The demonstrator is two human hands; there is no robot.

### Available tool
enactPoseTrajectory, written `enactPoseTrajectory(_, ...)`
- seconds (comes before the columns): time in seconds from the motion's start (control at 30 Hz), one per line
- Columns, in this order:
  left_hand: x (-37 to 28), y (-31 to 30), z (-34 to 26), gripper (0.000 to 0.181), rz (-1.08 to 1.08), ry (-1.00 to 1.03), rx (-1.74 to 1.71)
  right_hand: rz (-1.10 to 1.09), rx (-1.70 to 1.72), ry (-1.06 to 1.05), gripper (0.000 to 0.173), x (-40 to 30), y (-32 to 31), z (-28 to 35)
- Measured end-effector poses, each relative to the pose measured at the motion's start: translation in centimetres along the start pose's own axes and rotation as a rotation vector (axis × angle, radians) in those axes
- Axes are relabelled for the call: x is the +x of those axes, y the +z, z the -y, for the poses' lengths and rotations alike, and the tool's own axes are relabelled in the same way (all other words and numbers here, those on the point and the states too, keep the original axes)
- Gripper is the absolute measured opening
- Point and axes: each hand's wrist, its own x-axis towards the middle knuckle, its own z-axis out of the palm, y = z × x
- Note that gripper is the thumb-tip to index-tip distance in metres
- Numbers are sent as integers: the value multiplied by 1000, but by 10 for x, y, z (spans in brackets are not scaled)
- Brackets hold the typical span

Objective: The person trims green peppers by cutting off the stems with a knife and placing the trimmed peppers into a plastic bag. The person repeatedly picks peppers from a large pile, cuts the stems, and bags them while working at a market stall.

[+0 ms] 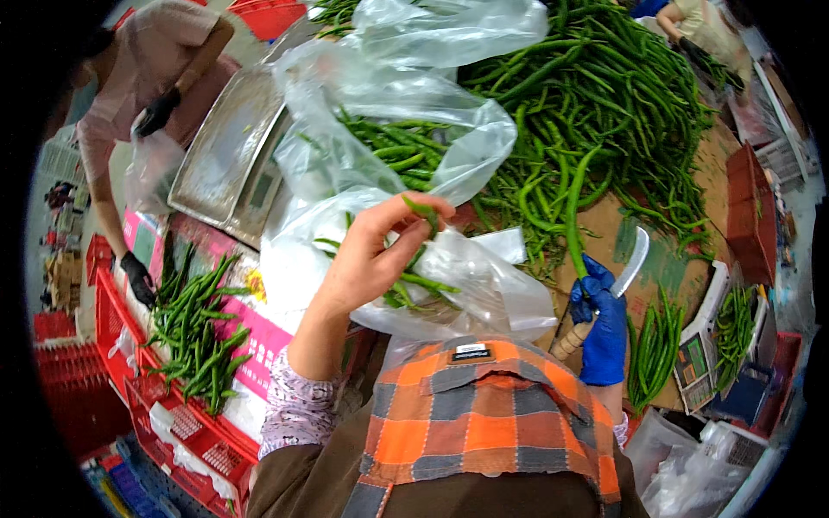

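Observation:
My left hand [388, 249], bare, pinches a short piece of green chili pepper [424, 212] between thumb and fingers above an open clear plastic bag [482, 285]. In my right hand [599, 314], in a blue glove, are one long green chili pepper [575, 213], pointing up, and a knife with a curved blade [631, 264] and a wrapped handle. More green peppers [408, 155] lie inside the large clear bag [476, 123] ahead. A big heap of long green peppers [583, 84] covers the table beyond my right hand.
A metal tray [220, 146] stands at the left, near a co-worker with black gloves. Peppers [201, 337] lie by red plastic crates [188, 427]. At the right are a bunch of peppers [655, 349], a digital scale [696, 362] and a red crate [751, 213]. Another person handles peppers at the top right.

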Motion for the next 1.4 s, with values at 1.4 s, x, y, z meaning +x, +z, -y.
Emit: enactPoseTrajectory(1.4,47,79,30,44,343,-503,-884,88,-128,-31,18,19,1,23)
